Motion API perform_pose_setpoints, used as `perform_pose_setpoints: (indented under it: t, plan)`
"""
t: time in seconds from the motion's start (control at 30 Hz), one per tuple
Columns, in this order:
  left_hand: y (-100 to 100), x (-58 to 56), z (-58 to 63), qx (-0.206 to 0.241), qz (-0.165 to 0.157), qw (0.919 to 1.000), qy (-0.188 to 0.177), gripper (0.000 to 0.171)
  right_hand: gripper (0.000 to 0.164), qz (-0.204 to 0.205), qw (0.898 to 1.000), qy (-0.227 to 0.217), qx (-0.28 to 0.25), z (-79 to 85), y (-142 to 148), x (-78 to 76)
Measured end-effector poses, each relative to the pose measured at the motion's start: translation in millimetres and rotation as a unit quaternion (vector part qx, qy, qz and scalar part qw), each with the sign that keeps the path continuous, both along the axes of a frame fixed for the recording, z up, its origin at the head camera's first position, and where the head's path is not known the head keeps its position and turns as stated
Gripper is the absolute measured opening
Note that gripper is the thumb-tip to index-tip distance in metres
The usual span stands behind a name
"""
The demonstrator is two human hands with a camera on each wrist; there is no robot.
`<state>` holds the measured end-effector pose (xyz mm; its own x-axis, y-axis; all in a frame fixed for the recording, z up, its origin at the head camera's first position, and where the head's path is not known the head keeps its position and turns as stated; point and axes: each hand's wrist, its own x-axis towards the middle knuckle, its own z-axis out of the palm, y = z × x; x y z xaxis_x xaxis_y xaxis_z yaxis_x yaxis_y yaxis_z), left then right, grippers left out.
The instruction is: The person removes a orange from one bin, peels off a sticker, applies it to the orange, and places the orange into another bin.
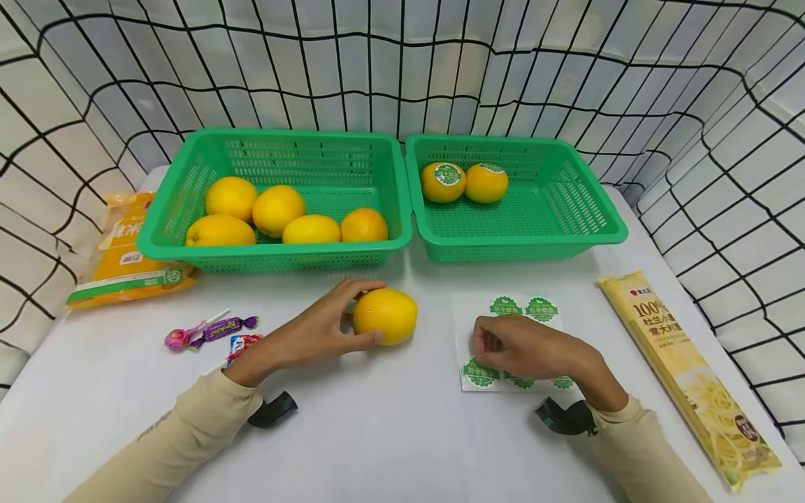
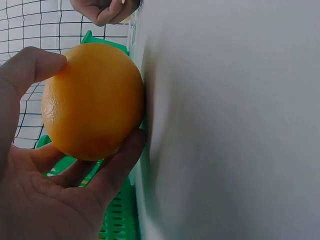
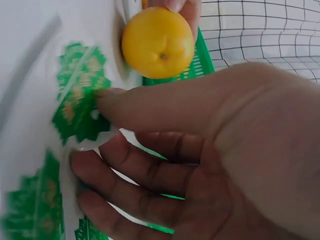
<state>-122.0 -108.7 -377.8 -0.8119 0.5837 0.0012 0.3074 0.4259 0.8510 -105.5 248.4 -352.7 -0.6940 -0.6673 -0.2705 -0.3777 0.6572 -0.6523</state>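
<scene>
A yellow-orange orange (image 1: 386, 318) sits on the white table, and my left hand (image 1: 311, 339) grips it from the left. Thumb and fingers lie on opposite sides of the fruit in the left wrist view, where the orange (image 2: 95, 102) shows a smooth, bare skin. To the right, my right hand (image 1: 534, 349) is over a white sheet (image 1: 463, 321) of green labels. At the sheet's lower left it pinches a green sticker (image 3: 80, 95); the right wrist view shows the thumb on top and part of the sticker's edge raised. Some labels are hidden beneath this hand.
Behind the hands stand a green basket (image 1: 277, 260) with several bare oranges and another basket (image 1: 522, 250) with two labelled ones. Candies (image 1: 223, 328) and an orange bag (image 1: 132, 255) lie left, a pasta packet (image 1: 685, 377) right. Black wire mesh (image 1: 402, 63) surrounds the table.
</scene>
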Motion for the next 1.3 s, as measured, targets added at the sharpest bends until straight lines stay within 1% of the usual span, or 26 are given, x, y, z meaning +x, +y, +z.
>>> perform_pose_setpoints:
  t: [0.13, 0.17, 0.27, 0.33, 0.43, 0.5, 0.57, 0.67, 0.73, 0.87, 1.0, 1.1, 1.17, 1.23, 1.3]
  plan:
    - [-1.8, -1.1, 2.5, 0.007, -0.010, 0.9999, -0.008, 0.074, 0.011, -0.017, 0.999, -0.013, -0.029, 2.6, 3.4, -0.9]
    - [-2.1, -1.4, 3.1, 0.011, -0.011, 0.9998, -0.012, 0.074, 0.011, -0.021, 0.999, -0.010, -0.037, 3.9, 3.3, -1.3]
    - [-2.2, -2.3, 3.3, 0.030, -0.017, 0.9990, -0.027, 0.074, 0.011, -0.020, 0.998, 0.019, -0.062, 12.0, -2.9, -4.2]
    - [-1.9, -3.1, 2.7, 0.044, -0.019, 0.9982, -0.036, 0.074, 0.010, -0.016, 0.996, 0.040, -0.084, 22.1, -13.7, -8.2]
    - [-1.1, -3.5, 1.1, 0.062, -0.019, 0.9970, -0.044, 0.073, 0.011, -0.005, 0.992, 0.055, -0.115, 37.8, -38.1, -19.2]
    - [-0.9, -2.9, -0.2, 0.072, -0.016, 0.9963, -0.044, 0.073, 0.012, 0.004, 0.991, 0.060, -0.123, 45.2, -56.7, -27.9]
    - [-0.3, -1.7, -1.4, 0.080, -0.015, 0.9956, -0.046, 0.073, 0.012, 0.014, 0.991, 0.060, -0.122, 48.4, -73.4, -36.1]
    - [1.1, 0.1, -1.9, 0.088, -0.018, 0.9948, -0.048, 0.073, 0.012, 0.030, 0.991, 0.070, -0.108, 48.3, -91.1, -44.9]
    - [2.1, 0.5, -1.5, 0.088, -0.021, 0.9947, -0.048, 0.073, 0.012, 0.035, 0.991, 0.077, -0.104, 46.3, -97.3, -48.2]
    - [2.9, -0.2, -0.1, 0.088, -0.023, 0.9949, -0.045, 0.072, 0.011, 0.028, 0.990, 0.084, -0.111, 41.6, -102.3, -50.3]
    - [2.9, -1.4, 0.2, 0.088, -0.022, 0.9950, -0.043, 0.072, 0.012, 0.016, 0.988, 0.096, -0.124, 37.2, -103.4, -49.0]
    - [2.0, -1.3, -0.1, 0.088, -0.018, 0.9952, -0.039, 0.072, 0.014, 0.005, 0.984, 0.129, -0.124, 33.4, -104.3, -45.9]
    - [1.4, -1.0, -0.3, 0.089, -0.016, 0.9952, -0.038, 0.072, 0.019, -0.005, 0.979, 0.171, -0.115, 31.3, -104.2, -41.5]
    - [0.7, -0.8, -0.5, 0.088, -0.014, 0.9954, -0.035, 0.071, 0.023, -0.012, 0.969, 0.222, -0.111, 29.1, -103.9, -35.6]
    - [0.0, -0.7, -0.3, 0.089, -0.013, 0.9953, -0.034, 0.070, 0.026, -0.008, 0.954, 0.280, -0.108, 26.4, -104.2, -29.7]
